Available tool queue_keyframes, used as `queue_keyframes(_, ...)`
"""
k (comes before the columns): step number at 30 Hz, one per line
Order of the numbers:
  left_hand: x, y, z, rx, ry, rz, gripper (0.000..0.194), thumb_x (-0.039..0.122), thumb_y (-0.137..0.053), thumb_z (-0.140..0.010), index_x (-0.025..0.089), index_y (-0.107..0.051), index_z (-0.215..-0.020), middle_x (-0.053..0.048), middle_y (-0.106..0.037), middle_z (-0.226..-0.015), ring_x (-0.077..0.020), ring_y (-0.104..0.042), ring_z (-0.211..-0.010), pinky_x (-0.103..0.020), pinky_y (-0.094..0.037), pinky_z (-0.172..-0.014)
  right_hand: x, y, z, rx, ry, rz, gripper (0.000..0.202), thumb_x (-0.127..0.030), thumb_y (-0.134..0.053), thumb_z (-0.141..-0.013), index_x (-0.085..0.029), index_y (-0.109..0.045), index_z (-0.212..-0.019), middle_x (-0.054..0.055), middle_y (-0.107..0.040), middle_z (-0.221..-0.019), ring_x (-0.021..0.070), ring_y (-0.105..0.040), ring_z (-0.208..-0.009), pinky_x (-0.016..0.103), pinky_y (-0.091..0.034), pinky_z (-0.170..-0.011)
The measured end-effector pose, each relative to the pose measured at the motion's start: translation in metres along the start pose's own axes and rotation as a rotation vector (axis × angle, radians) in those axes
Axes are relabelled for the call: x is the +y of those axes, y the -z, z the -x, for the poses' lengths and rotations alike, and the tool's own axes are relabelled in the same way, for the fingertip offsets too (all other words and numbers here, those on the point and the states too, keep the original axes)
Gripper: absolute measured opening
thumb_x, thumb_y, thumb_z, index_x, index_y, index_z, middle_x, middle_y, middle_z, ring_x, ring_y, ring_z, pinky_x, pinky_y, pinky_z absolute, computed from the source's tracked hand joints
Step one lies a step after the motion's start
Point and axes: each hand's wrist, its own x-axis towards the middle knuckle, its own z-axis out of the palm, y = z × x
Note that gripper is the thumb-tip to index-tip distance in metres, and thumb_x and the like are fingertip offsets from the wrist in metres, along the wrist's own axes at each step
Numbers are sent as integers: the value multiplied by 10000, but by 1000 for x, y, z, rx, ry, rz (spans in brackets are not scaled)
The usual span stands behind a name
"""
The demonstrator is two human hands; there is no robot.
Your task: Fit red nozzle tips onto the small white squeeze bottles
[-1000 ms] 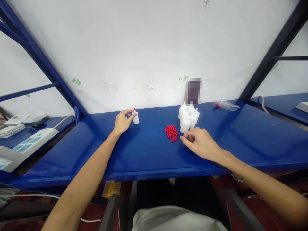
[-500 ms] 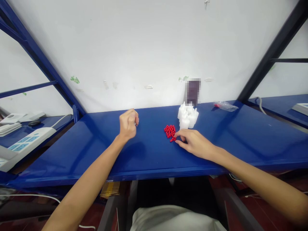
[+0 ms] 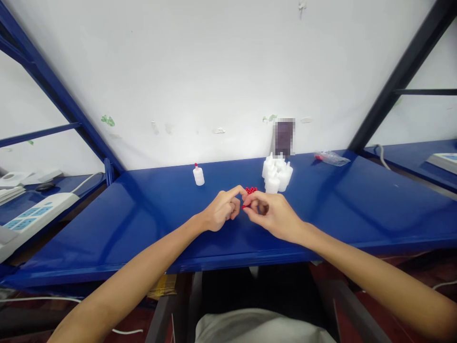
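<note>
My right hand [image 3: 269, 212] pinches a small red cap [image 3: 244, 206] between thumb and fingertips, just above the blue table. Close beside it, my left hand [image 3: 224, 209] reaches its index finger out to the right hand's fingertips, the other fingers curled; nothing shows in it. Behind the hands lies a pile of small red caps [image 3: 251, 190], partly hidden by them. A white squeeze bottle [image 3: 199, 176] with a red cap on its tip stands upright beyond my left hand. Several white bottles [image 3: 277, 176] cluster upright behind my right hand.
A clear plastic bag [image 3: 332, 158] with something red in it lies at the back right. A dark pixelated object [image 3: 284, 137] leans on the wall behind the bottles. A white power strip [image 3: 39, 216] sits at the left, beyond the blue frame post [image 3: 67, 90].
My left hand has moved right and nearer, from the red-tipped bottle's spot, uncovering the bottle. My right hand has drawn slightly left from the pile with a red cap in its pinch.
</note>
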Motion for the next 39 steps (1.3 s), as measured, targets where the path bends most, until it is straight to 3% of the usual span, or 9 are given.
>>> queue_keyframes(5,0,0,1,64,-19,65,275,282,-452,-736,191,-510,-989,18,-586,-672,-95,-450,-447,-206,-377,-417,-7,-21,-13,7,89,-92,62,-211,-591,-846,-203,-610,-904,-55,-595,-615,75,-481,-463,219,-390,-513)
queue_keyframes(10,1,0,2,60,-62,91,289,295,-492,-745,209,-438,-1016,42,-559,-625,-89,-402,-443,-202,-340,-414,-11,-24,-14,-22,60,-107,84,-143,-603,-779,-197,-619,-841,-53,-617,-614,77,-504,-482,216,-391,-530)
queue_keyframes(19,6,-3,1,140,-175,63,316,325,-552,-805,229,-354,-1031,41,-546,-707,-106,-504,-552,-209,-394,-505,-12,-28,-17,-19,84,-92,81,-155,-609,-794,-190,-645,-858,-48,-612,-618,87,-517,-523,224,-394,-570)
queue_keyframes(23,7,12,0,166,-193,-151,312,451,-517,-869,198,-432,-1031,-15,-565,-800,-143,-549,-669,-266,-448,-602,-11,-23,-27,31,85,-65,64,-191,-602,-821,-195,-640,-873,-46,-609,-632,90,-510,-523,231,-393,-571)
queue_keyframes(27,11,27,-1,227,-209,-517,200,367,-537,-889,181,-547,-963,-36,-592,-853,-150,-538,-723,-292,-449,-670,-4,-12,-32,120,-6,-92,122,-301,-612,-872,-192,-651,-912,-45,-578,-588,106,-506,-520,246,-403,-563)
queue_keyframes(31,14,28,-2,190,-163,-752,161,340,-595,-905,186,-616,-949,-32,-638,-876,-155,-574,-762,-329,-429,-773,5,-6,-33,85,-38,-65,145,-319,-589,-905,-194,-654,-938,-50,-557,-559,122,-518,-517,263,-416,-570)
queue_keyframes(34,11,31,-4,170,-146,-861,217,408,-648,-888,199,-666,-941,-25,-672,-889,-124,-555,-653,-353,-409,-809,8,-3,-34,68,-45,-15,158,-320,-570,-927,-196,-647,-987,-47,-579,-574,126,-535,-515,269,-423,-587)
queue_keyframes(36,6,42,-4,288,-144,-878,253,446,-680,-858,197,-686,-905,-22,-693,-865,-104,-539,-580,-345,-429,-795,8,2,-31,37,-35,58,188,-323,-548,-943,-200,-636,-1055,-39,-606,-603,132,-555,-528,269,-419,-590)
queue_keyframes(39,-5,70,-2,688,-55,-769,318,487,-705,-814,179,-689,-893,-44,-722,-884,-117,-596,-571,-299,-480,-695,3,16,-15,-76,33,253,209,-343,-538,-950,-211,-645,-1071,5,-671,-735,157,-606,-628,278,-419,-607)
